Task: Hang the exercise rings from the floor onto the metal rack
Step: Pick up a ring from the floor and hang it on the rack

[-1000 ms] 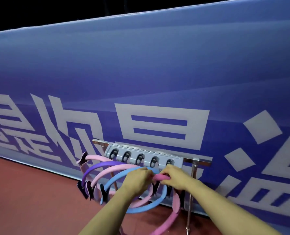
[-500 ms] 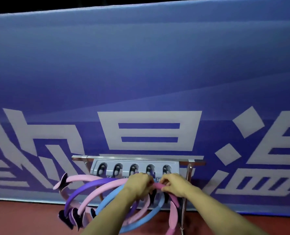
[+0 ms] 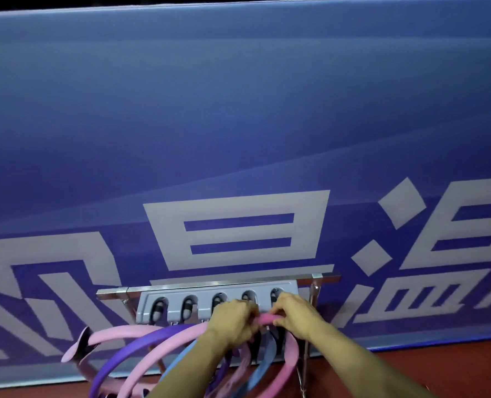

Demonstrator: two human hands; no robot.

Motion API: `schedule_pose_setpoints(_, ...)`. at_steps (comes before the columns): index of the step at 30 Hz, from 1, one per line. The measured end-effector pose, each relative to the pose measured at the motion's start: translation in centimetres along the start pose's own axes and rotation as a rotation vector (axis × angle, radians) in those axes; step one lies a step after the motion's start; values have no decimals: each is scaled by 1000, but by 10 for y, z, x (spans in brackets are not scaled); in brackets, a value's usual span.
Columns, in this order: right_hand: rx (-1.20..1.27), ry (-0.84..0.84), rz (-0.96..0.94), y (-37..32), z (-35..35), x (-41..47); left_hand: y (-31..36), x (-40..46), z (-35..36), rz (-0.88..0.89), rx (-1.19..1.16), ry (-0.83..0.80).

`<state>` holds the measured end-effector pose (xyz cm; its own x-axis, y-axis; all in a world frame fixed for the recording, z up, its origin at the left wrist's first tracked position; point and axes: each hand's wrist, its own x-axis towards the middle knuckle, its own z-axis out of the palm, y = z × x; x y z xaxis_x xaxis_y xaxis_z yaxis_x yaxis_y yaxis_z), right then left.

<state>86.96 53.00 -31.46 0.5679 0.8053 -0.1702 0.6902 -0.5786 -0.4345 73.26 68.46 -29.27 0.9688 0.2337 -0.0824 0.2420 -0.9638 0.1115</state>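
Note:
A metal rack [image 3: 321, 277] stands against the blue banner, carrying a grey hook strip [image 3: 175, 297] with several black hooks. Both my hands grip the top of a bright pink exercise ring [image 3: 291, 354] just below the rightmost hooks: my left hand [image 3: 234, 320] on its left, my right hand [image 3: 294, 313] on its right. Beside it hang a light pink ring [image 3: 115, 333], a purple ring [image 3: 129, 347], another pink ring [image 3: 158, 353] and a blue ring [image 3: 263, 372], overlapping. Whether the held ring sits on a hook is hidden by my hands.
A large blue banner [image 3: 238, 124] with white characters fills the view behind the rack. The red floor [image 3: 439, 357] shows along the bottom right. The rack's thin right leg [image 3: 306, 360] runs down beside the rings.
The view has tilted up and shifted, so the rack sits lower and more level in frame. Both hands stay gripped on the pink ring at the right hooks.

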Motion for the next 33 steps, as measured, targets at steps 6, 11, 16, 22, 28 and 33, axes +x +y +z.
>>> schedule_pose_setpoints(6,-11,25,66,-1,5,1,1,7,5,63,13,21)
schedule_pose_setpoints(11,-32,-14,48,1,5,3,0,6,6,7,-115,-67)
schedule_pose_setpoints(16,-82,-32,-26,4,3,-2,-1,4,7,-7,-115,-81)
schedule_pose_setpoints(22,-67,-82,2,-5,-4,-5,-3,2,7,-7,-168,-75)
schedule_pose_setpoints(28,-12,63,38,-18,-8,-18,-2,0,4,-100,-401,77)
schedule_pose_setpoints(33,107,223,92,-18,-1,-37,8,5,20,-51,-669,215)
